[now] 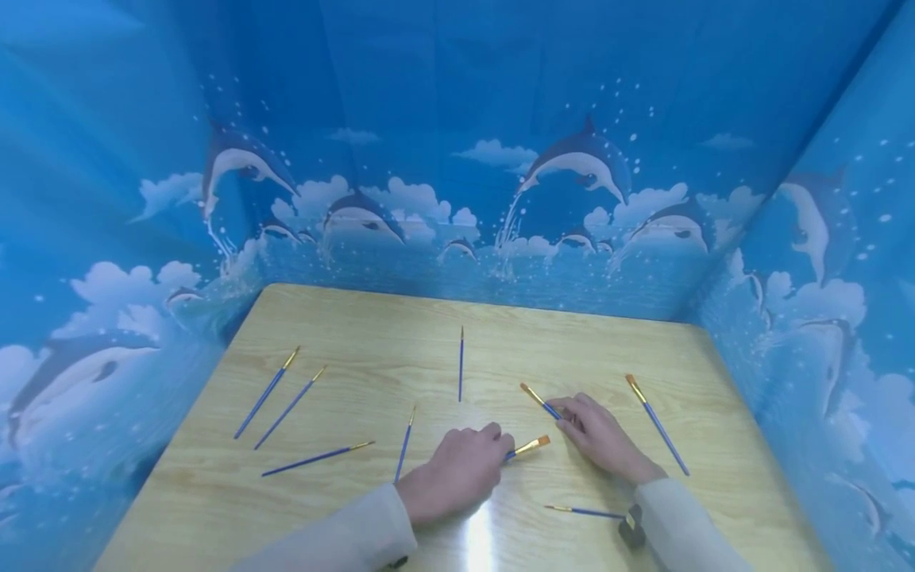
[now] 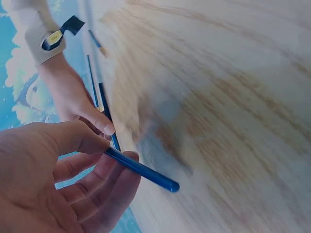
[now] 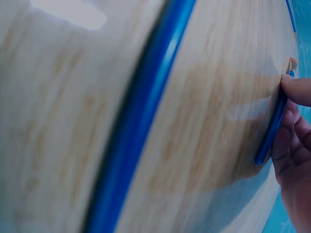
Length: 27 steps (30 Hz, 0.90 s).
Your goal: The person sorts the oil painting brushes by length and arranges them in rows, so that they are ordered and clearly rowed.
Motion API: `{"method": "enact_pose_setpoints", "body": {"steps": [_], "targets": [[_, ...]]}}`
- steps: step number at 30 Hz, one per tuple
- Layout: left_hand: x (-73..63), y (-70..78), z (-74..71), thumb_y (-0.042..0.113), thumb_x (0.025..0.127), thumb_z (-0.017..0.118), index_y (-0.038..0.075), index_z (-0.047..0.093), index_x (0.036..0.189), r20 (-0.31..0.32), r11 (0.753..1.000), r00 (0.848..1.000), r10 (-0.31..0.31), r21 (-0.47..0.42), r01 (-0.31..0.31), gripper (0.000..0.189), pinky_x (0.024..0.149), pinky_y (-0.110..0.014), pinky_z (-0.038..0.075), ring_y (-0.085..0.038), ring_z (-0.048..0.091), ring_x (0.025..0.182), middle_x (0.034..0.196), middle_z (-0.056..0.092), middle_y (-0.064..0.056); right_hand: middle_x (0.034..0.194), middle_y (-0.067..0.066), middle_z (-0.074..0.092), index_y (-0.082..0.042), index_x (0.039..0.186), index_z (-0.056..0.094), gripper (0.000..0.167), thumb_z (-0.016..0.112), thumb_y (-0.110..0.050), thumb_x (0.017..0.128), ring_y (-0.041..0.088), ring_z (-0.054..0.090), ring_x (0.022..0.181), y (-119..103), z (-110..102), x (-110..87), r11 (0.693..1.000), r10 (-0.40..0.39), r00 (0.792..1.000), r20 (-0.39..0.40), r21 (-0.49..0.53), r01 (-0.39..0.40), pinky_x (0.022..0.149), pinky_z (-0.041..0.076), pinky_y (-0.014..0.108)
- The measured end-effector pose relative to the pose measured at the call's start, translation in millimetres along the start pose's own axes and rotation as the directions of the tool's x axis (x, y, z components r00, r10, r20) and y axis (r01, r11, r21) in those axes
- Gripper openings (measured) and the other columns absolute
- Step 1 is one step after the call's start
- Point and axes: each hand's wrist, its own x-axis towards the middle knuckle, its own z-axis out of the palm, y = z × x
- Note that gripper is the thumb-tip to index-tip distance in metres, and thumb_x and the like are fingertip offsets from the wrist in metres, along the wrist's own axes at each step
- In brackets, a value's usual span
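My left hand (image 1: pixel 461 469) pinches a flat paintbrush (image 1: pixel 530 447) by its blue handle, thumb against fingers. Its gold ferrule and wide orange-brown bristles point right in the head view; the handle's end sticks out beyond the fingers in the left wrist view (image 2: pixel 150 174). To the right, my right hand (image 1: pixel 600 433) pinches a second paintbrush (image 1: pixel 539 400), its bristles pointing up and left. Close over the table, this brush's blue handle (image 3: pixel 271 128) runs under the thumb in the right wrist view. A thin paintbrush (image 1: pixel 586 511) lies beside the right wrist.
On the wooden table (image 1: pixel 343 318) lie several more blue-handled brushes: two slanted brushes (image 1: pixel 268 393) (image 1: pixel 291 407) and a thin brush (image 1: pixel 318 458) at left, a brush (image 1: pixel 404 445) by the left hand, an upright-lying brush (image 1: pixel 461 365), and a flat brush (image 1: pixel 658 425) at right. Dolphin-print curtains (image 1: pixel 429 119) surround it.
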Motion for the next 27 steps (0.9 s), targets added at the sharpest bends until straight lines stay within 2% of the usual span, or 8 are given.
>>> {"method": "enact_pose_setpoints", "body": {"steps": [3, 6, 11, 15, 18, 22, 27], "targets": [[-2.0, -4.6, -4.5, 0.015, 0.095, 0.08, 0.021, 0.073, 0.128, -0.001, 0.994, 1.0, -0.023, -0.109, 0.023, 0.035, 0.058, -0.019, 0.048, -0.007, 0.059, 0.071, 0.1, 0.072, 0.005, 0.094, -0.008, 0.06, -0.012, 0.141, 0.071, 0.039, 0.074, -0.009, 0.102, 0.001, 0.051, 0.079, -0.4, 0.9, -0.1, 1.0, 0.001, 1.0, 0.0, 0.005, -0.001, 0.069, 0.05, 0.02], [-4.8, -10.5, -6.2, 0.01, 0.094, 0.078, 0.022, 0.069, 0.133, -0.001, 0.976, 0.998, -0.061, -0.209, 0.06, 0.042, 0.06, -0.021, 0.051, -0.008, 0.063, 0.074, 0.104, 0.076, 0.003, 0.094, -0.008, 0.06, -0.012, 0.14, 0.071, 0.039, 0.074, -0.009, 0.102, 0.0, 0.052, 0.08, -1.3, 1.6, 0.3, 1.0, -0.007, 1.0, -0.004, 0.0, 0.007, 0.069, 0.05, 0.021], [-10.6, -19.6, -7.7, 0.006, 0.096, 0.074, 0.026, 0.065, 0.134, 0.021, 0.944, 0.993, -0.115, -0.309, 0.116, 0.044, 0.063, -0.023, 0.052, -0.009, 0.064, 0.079, 0.108, 0.076, 0.001, 0.095, -0.006, 0.062, -0.011, 0.14, 0.071, 0.039, 0.074, -0.007, 0.101, 0.001, 0.051, 0.079, -2.4, 0.7, 1.2, 1.0, -0.004, 1.0, -0.007, -0.002, 0.004, 0.069, 0.049, 0.021], [-12.8, -24.9, -5.6, 0.007, 0.097, 0.075, 0.024, 0.069, 0.13, 0.036, 0.901, 0.986, -0.163, -0.403, 0.163, 0.037, 0.067, -0.022, 0.052, -0.007, 0.063, 0.082, 0.105, 0.074, 0.003, 0.096, -0.006, 0.062, -0.012, 0.141, 0.071, 0.039, 0.074, -0.008, 0.102, 0.002, 0.051, 0.08, -1.5, -1.1, 2.5, 1.0, 0.007, 1.0, -0.001, -0.009, -0.007, 0.069, 0.049, 0.021], [-15.1, -28.5, -2.6, 0.007, 0.096, 0.076, 0.019, 0.071, 0.129, 0.039, 0.855, 0.98, -0.195, -0.483, 0.189, 0.035, 0.065, -0.021, 0.051, -0.006, 0.059, 0.077, 0.096, 0.07, 0.004, 0.098, -0.006, 0.062, -0.013, 0.141, 0.07, 0.039, 0.073, -0.009, 0.102, 0.002, 0.053, 0.081, -0.5, -1.3, 3.2, 1.0, 0.009, 1.0, 0.006, -0.01, -0.009, 0.071, 0.051, 0.021], [-21.3, -31.8, -1.2, 0.009, 0.094, 0.079, 0.015, 0.071, 0.129, 0.052, 0.819, 0.975, -0.215, -0.534, 0.209, 0.037, 0.063, -0.02, 0.051, -0.006, 0.057, 0.074, 0.093, 0.067, 0.004, 0.097, -0.006, 0.062, -0.012, 0.141, 0.071, 0.039, 0.073, -0.008, 0.102, 0.002, 0.053, 0.081, 0.0, -0.6, 3.0, 1.0, 0.002, 1.0, 0.004, -0.003, -0.002, 0.071, 0.051, 0.021], [-28.7, -34.1, 3.2, 0.013, 0.093, 0.082, 0.011, 0.069, 0.129, 0.063, 0.811, 0.971, -0.23, -0.539, 0.227, 0.038, 0.064, -0.02, 0.05, -0.007, 0.054, 0.073, 0.09, 0.062, 0.007, 0.095, -0.007, 0.061, -0.011, 0.141, 0.071, 0.039, 0.074, -0.007, 0.101, 0.002, 0.051, 0.08, 0.6, 0.1, 1.6, 1.0, 0.006, 1.0, 0.001, 0.0, -0.006, 0.069, 0.05, 0.021]]}}
